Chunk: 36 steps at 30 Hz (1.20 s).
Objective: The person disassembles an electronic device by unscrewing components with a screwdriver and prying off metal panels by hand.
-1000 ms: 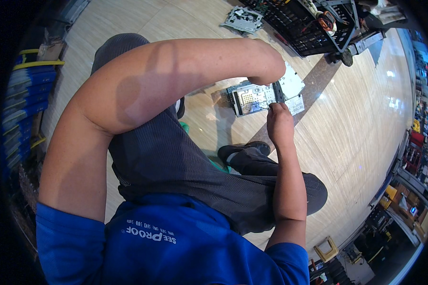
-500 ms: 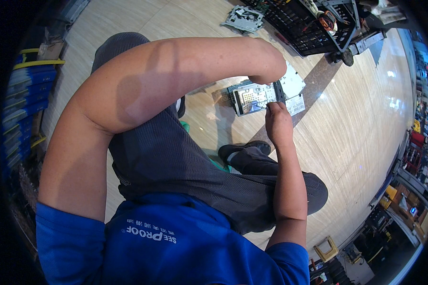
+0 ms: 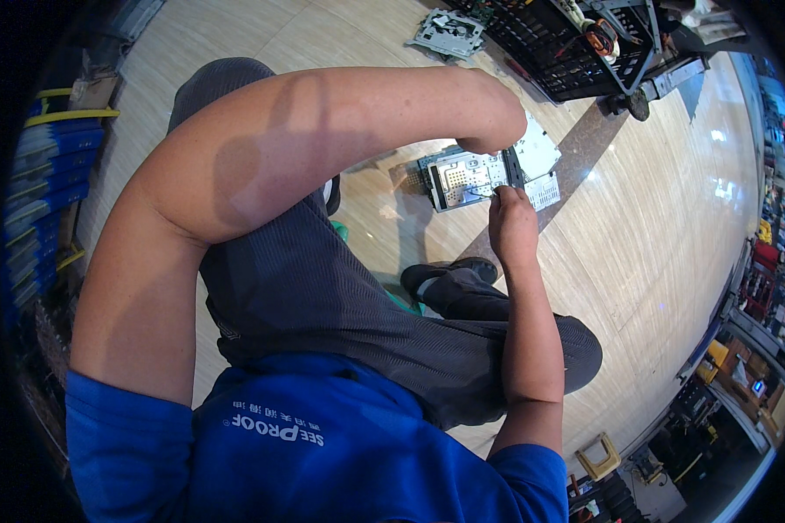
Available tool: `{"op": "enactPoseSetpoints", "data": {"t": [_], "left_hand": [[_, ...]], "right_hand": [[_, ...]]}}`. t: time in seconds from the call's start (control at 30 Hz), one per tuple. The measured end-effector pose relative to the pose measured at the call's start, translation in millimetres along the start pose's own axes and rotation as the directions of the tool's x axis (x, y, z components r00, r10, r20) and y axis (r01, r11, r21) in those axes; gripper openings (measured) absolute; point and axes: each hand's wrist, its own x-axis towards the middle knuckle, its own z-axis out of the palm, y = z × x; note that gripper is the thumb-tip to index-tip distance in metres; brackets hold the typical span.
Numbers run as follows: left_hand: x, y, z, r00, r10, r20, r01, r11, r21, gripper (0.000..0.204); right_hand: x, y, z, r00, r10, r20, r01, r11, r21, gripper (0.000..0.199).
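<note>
A silver metal chassis [image 3: 462,179] with a perforated top and a white sheet-metal flap lies on the wooden floor [image 3: 654,227] in front of my knees. My left arm crosses over my lap and bends down at the wrist over the chassis. My left hand [image 3: 497,132] is folded under the wrist, so its fingers are hidden. My right hand [image 3: 513,228] reaches from below. Its fingertips are pinched together on the chassis's near right edge. My black shoe [image 3: 445,275] rests just below it.
A black wire crate [image 3: 576,52] on a wheeled frame holds cables and parts at the top right. Another flat metal unit [image 3: 449,33] lies on the floor at the top. Blue stacked items [image 3: 48,174] line the left. Cluttered shelves run along the right rim.
My right hand has edged slightly up onto the chassis. My left arm has stayed in place.
</note>
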Motion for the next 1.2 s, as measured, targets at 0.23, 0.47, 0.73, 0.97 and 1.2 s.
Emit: {"op": "enactPoseSetpoints", "data": {"t": [0.23, 0.47, 0.73, 0.97, 1.2], "left_hand": [[-1, 0, 0, 1.000, -0.005, -0.007, 0.005, 1.000, -0.012, 0.024], [-3, 1, -2, 1.000, -0.006, -0.010, 0.006, 1.000, -0.026, 0.024], [-3, 1, -3, 1.000, 0.000, 0.000, 0.000, 1.000, -0.008, 0.023], [-3, 1, -2, 1.000, -0.007, 0.002, 0.007, 1.000, -0.008, 0.024], [-1, 2, -1, 1.000, -0.013, 0.017, 0.013, 1.000, 0.003, 0.025]], "right_hand": [[-1, -3, 1, 1.000, 0.018, -0.003, -0.018, 0.999, -0.040, 0.011], [-2, -6, -2, 0.996, -0.027, 0.079, 0.039, 0.987, -0.153, 0.010], [-3, -10, -2, 0.986, 0.101, 0.133, -0.075, 0.979, -0.187, 0.014], [-3, -7, 9, 0.994, -0.050, 0.101, 0.066, 0.985, -0.158, 0.011], [-1, -10, 5, 0.984, 0.050, 0.172, -0.015, 0.981, -0.195, 0.016]]}}
